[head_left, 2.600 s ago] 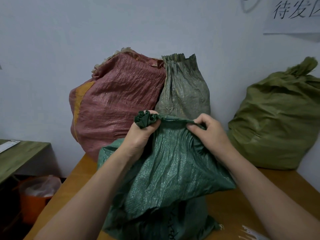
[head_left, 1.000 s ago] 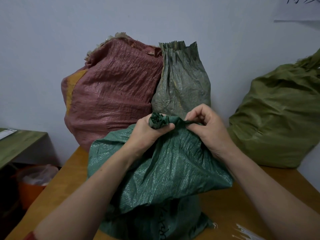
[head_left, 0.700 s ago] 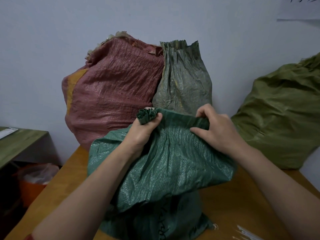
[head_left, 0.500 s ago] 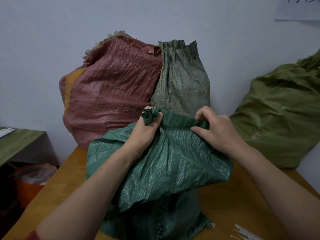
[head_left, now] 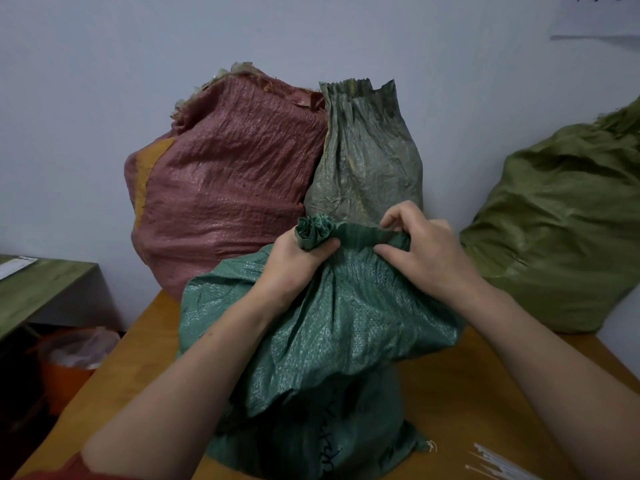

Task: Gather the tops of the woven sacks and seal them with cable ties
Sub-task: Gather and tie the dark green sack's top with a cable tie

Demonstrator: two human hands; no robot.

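1. On the wooden table [head_left: 485,403], closest to the viewer, stands the dark green sack [head_left: 339,327], its loose upper part slumped over its body.
2. At the top of that sack, the left hand [head_left: 294,268] is curled tight round the gathered bunch [head_left: 313,230], which pokes out above the fist.
3. Just right of the bunch, the right hand [head_left: 426,258] pinches the sack's pleated rim [head_left: 363,232] between thumb and bent fingers.
4. Behind the dark green sack, against the wall [head_left: 104,98], a red sack [head_left: 228,188] and a grey-green sack [head_left: 367,157] touch each other; both hands cover the lower part of the grey-green one.
5. Right of the dark green sack, apart from it, sits an olive sack [head_left: 561,223].
6. Near its lower right corner lie white cable ties [head_left: 498,462], cut off by the frame edge.
7. Left of it, past the table edge, an orange bin [head_left: 69,372] sits below a green surface [head_left: 38,289].
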